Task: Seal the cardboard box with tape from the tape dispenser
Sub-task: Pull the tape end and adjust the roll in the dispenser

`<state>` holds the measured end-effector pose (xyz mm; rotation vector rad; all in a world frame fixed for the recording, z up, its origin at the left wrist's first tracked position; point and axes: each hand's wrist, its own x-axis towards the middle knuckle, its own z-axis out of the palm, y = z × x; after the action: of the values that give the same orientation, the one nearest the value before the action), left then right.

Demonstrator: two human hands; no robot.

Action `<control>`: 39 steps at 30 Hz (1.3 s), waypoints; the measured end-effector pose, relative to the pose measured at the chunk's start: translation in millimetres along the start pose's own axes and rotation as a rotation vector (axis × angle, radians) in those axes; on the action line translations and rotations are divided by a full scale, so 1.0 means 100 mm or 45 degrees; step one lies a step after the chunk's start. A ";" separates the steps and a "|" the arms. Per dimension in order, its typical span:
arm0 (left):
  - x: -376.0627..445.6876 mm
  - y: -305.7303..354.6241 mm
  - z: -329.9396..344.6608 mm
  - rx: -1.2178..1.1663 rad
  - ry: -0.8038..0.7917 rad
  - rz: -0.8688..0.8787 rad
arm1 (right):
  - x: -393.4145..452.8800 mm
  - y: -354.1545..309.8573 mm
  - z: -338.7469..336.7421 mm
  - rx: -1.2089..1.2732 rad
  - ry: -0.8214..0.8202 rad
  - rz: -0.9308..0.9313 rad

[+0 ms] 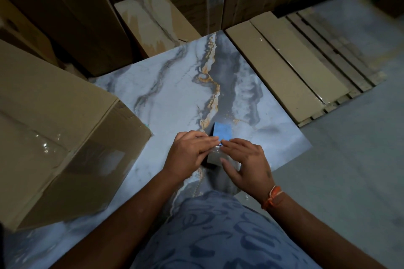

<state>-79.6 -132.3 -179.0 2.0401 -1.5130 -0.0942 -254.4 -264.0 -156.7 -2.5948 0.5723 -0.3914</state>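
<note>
A small cardboard box with a blue flap or side sits on a marble-patterned slab in front of me. My left hand rests on the box's left side, fingers pressed along the top edge. My right hand lies on the right side, fingertips meeting the left hand's at a shiny strip of clear tape on top. Both hands cover most of the box. No tape dispenser is visible.
A large taped carton lies on the slab at the left. More cartons stack behind it, and flat long boxes lie on a pallet at the right. Grey floor spreads to the right. My patterned clothing fills the bottom.
</note>
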 end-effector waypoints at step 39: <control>0.43 0.21 -0.31 -1.321 -0.050 -1.537 | 0.27 -0.13 -0.19 1.156 0.285 1.025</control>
<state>-70.2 -161.7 -130.9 1.6825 0.0690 -1.1037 -233.2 -272.9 -129.9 -1.3312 1.1231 -0.5013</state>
